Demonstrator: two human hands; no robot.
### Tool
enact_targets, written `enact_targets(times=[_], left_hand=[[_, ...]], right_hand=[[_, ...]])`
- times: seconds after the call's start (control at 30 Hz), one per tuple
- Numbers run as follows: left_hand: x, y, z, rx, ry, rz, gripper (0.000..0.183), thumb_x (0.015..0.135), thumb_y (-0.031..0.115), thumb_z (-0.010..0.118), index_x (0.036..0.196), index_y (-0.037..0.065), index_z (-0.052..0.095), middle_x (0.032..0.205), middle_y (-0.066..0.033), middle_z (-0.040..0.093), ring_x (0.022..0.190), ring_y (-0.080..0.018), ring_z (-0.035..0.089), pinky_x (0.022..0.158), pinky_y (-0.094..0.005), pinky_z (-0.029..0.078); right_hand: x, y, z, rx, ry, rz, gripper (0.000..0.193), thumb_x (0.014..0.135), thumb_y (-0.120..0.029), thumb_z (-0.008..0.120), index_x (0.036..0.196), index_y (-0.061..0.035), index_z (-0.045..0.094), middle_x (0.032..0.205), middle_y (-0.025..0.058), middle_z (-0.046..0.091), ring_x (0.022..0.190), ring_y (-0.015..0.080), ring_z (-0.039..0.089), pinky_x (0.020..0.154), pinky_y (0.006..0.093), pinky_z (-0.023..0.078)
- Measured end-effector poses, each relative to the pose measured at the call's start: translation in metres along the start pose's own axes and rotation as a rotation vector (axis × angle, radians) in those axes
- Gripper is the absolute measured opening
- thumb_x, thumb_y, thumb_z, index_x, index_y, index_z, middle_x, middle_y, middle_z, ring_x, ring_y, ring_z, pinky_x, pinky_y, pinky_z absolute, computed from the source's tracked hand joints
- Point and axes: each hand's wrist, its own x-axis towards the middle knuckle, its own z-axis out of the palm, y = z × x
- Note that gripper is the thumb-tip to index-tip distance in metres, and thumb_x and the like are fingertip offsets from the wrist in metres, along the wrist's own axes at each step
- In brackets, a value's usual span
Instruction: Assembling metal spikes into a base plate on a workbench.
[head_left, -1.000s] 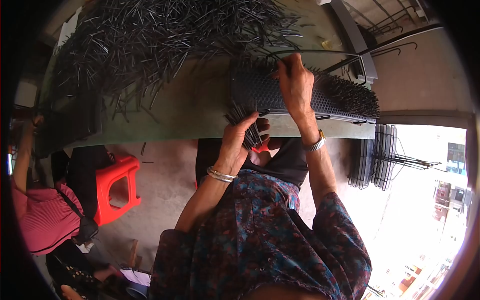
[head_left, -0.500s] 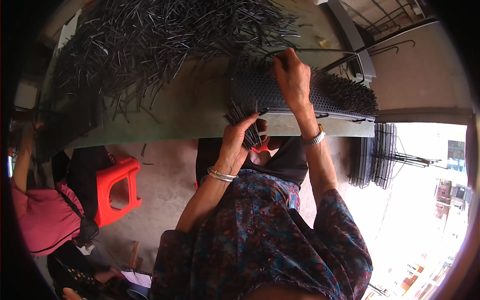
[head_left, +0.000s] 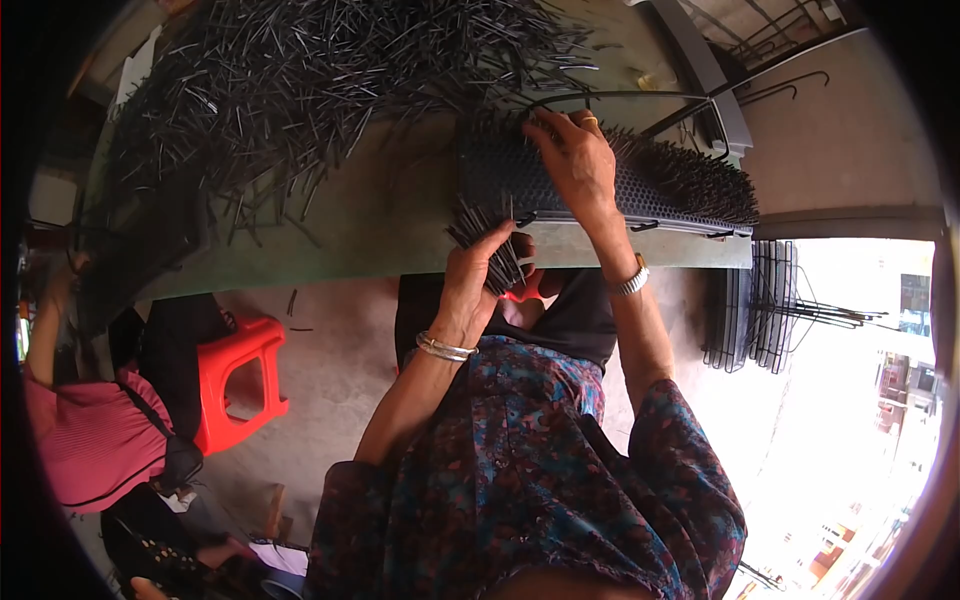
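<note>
My left hand [head_left: 468, 277] is wrapped round a bundle of thin black rods [head_left: 487, 240] at the near edge of the table. Just beyond it lies a black board full of small holes [head_left: 525, 190], held in a wire frame. Many rods [head_left: 700, 183] stand upright in the board's right part, and more line its far edge. Over the board's far side reaches my right hand [head_left: 580, 165], its fingertips pinched together. What they hold is too small and dark to tell.
A large heap of loose black rods [head_left: 330, 70] covers the table's far left. Black wire racks [head_left: 770, 305] stand right of the green tabletop [head_left: 350, 215]. A red stool [head_left: 240, 380] and another person in a pink top [head_left: 105, 435] are at the left.
My right hand has shifted slightly left and turned over the board, its fingertips now lower and farther left. My left hand keeps its hold on the rods, nearly still.
</note>
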Motion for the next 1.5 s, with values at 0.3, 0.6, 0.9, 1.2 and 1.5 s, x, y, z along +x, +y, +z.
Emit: enact_targets(times=[0.3, 0.6, 0.9, 1.2, 1.5], left_hand=[[-0.002, 0.001, 0.008, 0.018, -0.035, 0.025, 0.021, 0.086, 0.013, 0.069, 0.101, 0.001, 0.064, 0.082, -0.0118, 0.068, 0.071, -0.0217, 0.069, 0.059, -0.0352, 0.058], [-0.003, 0.006, 0.003, 0.278, -0.061, 0.066, 0.027, 0.083, 0.016, 0.073, 0.103, 0.002, 0.064, 0.082, -0.0102, 0.068, 0.071, -0.0196, 0.068, 0.055, -0.0312, 0.056], [0.003, 0.006, -0.002, 0.061, -0.022, -0.094, 0.030, 0.092, 0.024, 0.063, 0.115, 0.005, 0.059, 0.098, -0.0144, 0.068, 0.085, -0.0260, 0.068, 0.072, -0.0419, 0.058], [0.008, -0.009, -0.006, -0.020, -0.042, -0.090, 0.024, 0.094, 0.018, 0.058, 0.111, 0.001, 0.060, 0.096, -0.0163, 0.068, 0.088, -0.0266, 0.068, 0.078, -0.0426, 0.057], [0.006, -0.008, -0.007, 0.021, -0.011, -0.059, 0.018, 0.092, 0.014, 0.061, 0.104, 0.001, 0.062, 0.095, -0.0151, 0.068, 0.087, -0.0263, 0.069, 0.077, -0.0430, 0.059]], right_hand=[[-0.032, -0.003, -0.032, 0.919, -0.774, 0.356, 0.019, 0.088, -0.015, 0.066, 0.098, 0.0013, 0.067, 0.074, 0.0031, 0.064, 0.065, 0.0088, 0.059, 0.058, 0.0234, 0.046], [-0.028, 0.001, -0.037, 1.026, -0.826, 0.404, 0.015, 0.088, -0.008, 0.062, 0.095, 0.0050, 0.061, 0.075, 0.0075, 0.065, 0.068, 0.0124, 0.065, 0.063, 0.0261, 0.054], [-0.007, -0.006, -0.046, 0.605, -0.139, 0.224, 0.012, 0.091, -0.008, 0.061, 0.095, 0.0029, 0.057, 0.081, 0.0100, 0.069, 0.076, 0.0138, 0.068, 0.067, 0.0251, 0.053], [-0.002, -0.003, 0.011, 0.405, 0.040, 0.115, 0.009, 0.089, -0.008, 0.062, 0.094, -0.0012, 0.058, 0.080, 0.0115, 0.069, 0.075, 0.0191, 0.071, 0.063, 0.0281, 0.052], [-0.001, -0.005, 0.018, 0.085, 0.034, 0.017, 0.011, 0.085, -0.016, 0.067, 0.092, -0.0091, 0.063, 0.085, 0.0123, 0.062, 0.074, 0.0305, 0.063, 0.063, 0.0387, 0.050]])
